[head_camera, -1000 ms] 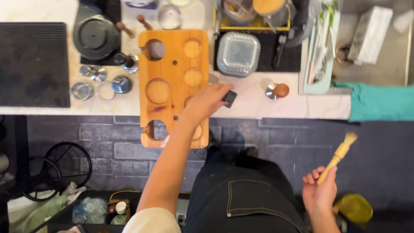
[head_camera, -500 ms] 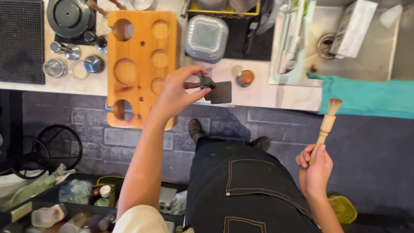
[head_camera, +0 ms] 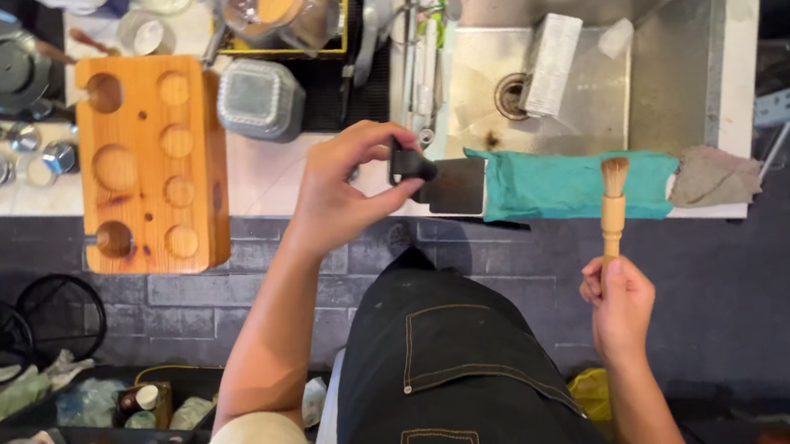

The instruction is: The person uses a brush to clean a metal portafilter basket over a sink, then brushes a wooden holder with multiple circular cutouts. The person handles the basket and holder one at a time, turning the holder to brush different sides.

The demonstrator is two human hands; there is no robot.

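My left hand (head_camera: 345, 193) is raised over the counter edge and grips a small black tool (head_camera: 439, 180) with a knob and a flat dark square plate. The plate hangs just left of a teal cloth (head_camera: 573, 183) draped over the sink's front edge. My right hand (head_camera: 619, 302) is lower right, over the dark floor, holding a wooden brush (head_camera: 614, 198) upright, bristles up. The bristles reach the lower edge of the teal cloth. The two hands are apart.
A wooden block (head_camera: 152, 162) with round holes lies on the counter at left, beside small metal cups (head_camera: 14, 165) and a grey lidded container (head_camera: 255, 96). A steel sink (head_camera: 667, 65) is at top right. Crates of bottles (head_camera: 81, 440) stand on the floor at lower left.
My left hand has carried the black tool rightward from the wooden block to the sink edge. My right hand has turned the brush upright and brought it closer to the cloth.
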